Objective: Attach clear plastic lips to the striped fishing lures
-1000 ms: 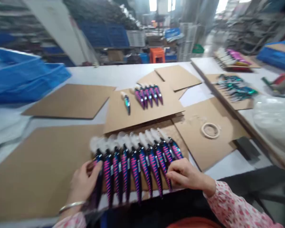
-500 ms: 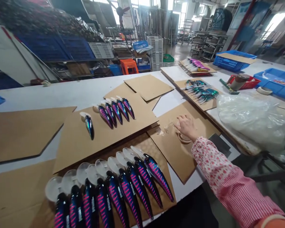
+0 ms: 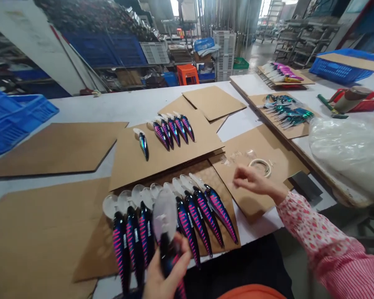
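My left hand (image 3: 166,265) grips a fishing lure (image 3: 167,249) with a dark body, pink stripes and a clear diving lip (image 3: 165,209) that points up. Behind it, a row of similar fishing lures (image 3: 187,222) lies side by side on brown cardboard (image 3: 90,253). My right hand (image 3: 248,179) is raised over the cardboard at the right, its fingers curled and pressed together. Whatever they pinch, if anything, is too small to make out. Just beyond that hand lies a roll of tape (image 3: 262,167), with small clear pieces (image 3: 237,155) scattered to its left.
Several smaller lures (image 3: 174,128) and one apart (image 3: 142,145) rest on a cardboard sheet (image 3: 127,170). Teal lures (image 3: 288,111) and a plastic bag (image 3: 349,149) are at the right. Blue crates (image 3: 18,120) stand at the left, an orange stool (image 3: 187,74) behind the table.
My left hand has come into view with a lure. My right hand has drawn back from the tape and small clear pieces, towards me. The view has turned left.
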`<state>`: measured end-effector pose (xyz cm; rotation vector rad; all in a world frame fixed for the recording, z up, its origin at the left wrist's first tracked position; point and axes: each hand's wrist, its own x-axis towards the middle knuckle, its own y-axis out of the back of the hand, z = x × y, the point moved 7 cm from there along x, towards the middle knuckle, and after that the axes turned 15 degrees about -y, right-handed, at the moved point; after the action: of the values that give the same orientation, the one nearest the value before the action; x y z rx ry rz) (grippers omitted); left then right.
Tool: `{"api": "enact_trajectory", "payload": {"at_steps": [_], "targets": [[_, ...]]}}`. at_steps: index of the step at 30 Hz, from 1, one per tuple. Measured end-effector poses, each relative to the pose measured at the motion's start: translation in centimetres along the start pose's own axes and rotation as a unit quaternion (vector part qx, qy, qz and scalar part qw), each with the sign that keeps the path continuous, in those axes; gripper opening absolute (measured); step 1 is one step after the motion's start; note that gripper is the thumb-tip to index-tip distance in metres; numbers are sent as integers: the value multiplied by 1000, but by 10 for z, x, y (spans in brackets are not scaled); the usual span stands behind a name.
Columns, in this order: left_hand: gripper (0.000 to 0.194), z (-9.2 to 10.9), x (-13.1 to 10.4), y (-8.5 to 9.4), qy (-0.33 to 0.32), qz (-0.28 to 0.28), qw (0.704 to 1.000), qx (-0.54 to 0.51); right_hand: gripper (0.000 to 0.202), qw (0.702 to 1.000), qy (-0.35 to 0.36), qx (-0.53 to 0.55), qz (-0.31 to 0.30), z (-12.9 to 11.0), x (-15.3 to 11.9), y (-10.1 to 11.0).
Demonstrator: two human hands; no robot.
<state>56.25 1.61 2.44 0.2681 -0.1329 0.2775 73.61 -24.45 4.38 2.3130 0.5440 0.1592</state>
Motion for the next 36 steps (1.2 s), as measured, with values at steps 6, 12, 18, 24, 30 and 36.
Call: {"api": "enact_trajectory", "payload": {"at_steps": [6, 12, 18, 24, 30, 36], "targets": [[46, 5, 2, -56, 85, -29, 994, -68, 9, 959, 170, 63, -218, -93, -57, -67], [40, -20, -21, -49, 120, 23, 986, -110, 13, 965, 57, 191, -170, -77, -65, -86], [48, -36, -39, -43, 140, 135, 973, -128, 44, 955, 53, 255, -142, -70, -89, -116], [39, -30, -49, -47, 84, 101, 991, -34, 19, 970, 73, 215, 91, -85, -81, -85], [51, -30, -57, -47, 40, 95, 992, 65, 20, 972, 126, 133, 146, -113, -71, -67], [48, -29, -58, -50, 16, 81, 994, 78, 15, 972, 149, 94, 154, -126, -72, -74]]}}
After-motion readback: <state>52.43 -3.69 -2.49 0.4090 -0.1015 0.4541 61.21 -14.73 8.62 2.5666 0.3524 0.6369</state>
